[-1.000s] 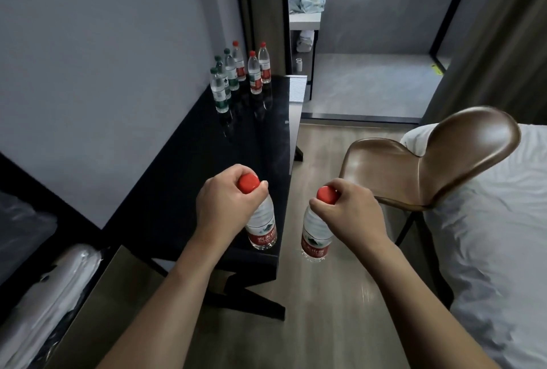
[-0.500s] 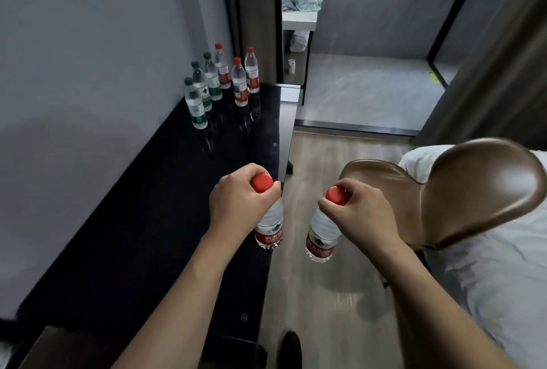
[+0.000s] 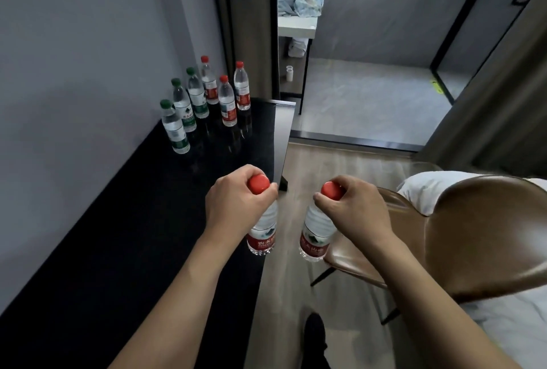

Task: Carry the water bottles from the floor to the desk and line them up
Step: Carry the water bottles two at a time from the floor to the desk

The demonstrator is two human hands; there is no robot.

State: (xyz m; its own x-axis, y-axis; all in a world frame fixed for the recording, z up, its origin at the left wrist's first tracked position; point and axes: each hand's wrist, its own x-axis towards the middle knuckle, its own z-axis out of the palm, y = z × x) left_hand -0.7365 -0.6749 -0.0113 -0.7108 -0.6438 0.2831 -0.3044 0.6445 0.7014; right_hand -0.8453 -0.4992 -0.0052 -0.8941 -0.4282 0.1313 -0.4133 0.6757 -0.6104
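My left hand (image 3: 236, 206) grips a red-capped water bottle (image 3: 262, 235) by its neck, hanging over the right edge of the black desk (image 3: 133, 235). My right hand (image 3: 355, 214) holds a second red-capped bottle (image 3: 315, 241) the same way, over the wooden floor beside the desk. At the desk's far end several bottles stand in two rows: three green-capped ones (image 3: 183, 108) along the wall and three red-capped ones (image 3: 228, 102) next to them.
A brown leather chair (image 3: 473, 235) stands close on the right, with a white bed (image 3: 444, 188) behind it. Wooden floor (image 3: 340, 161) runs between desk and chair. A glass door and a tiled balcony with a small table (image 3: 299, 28) lie ahead. My shoe (image 3: 315, 330) shows below.
I have walked forward along the desk; the standing bottles are nearer and the chair has shifted down and right. Both hands still carry their bottles.
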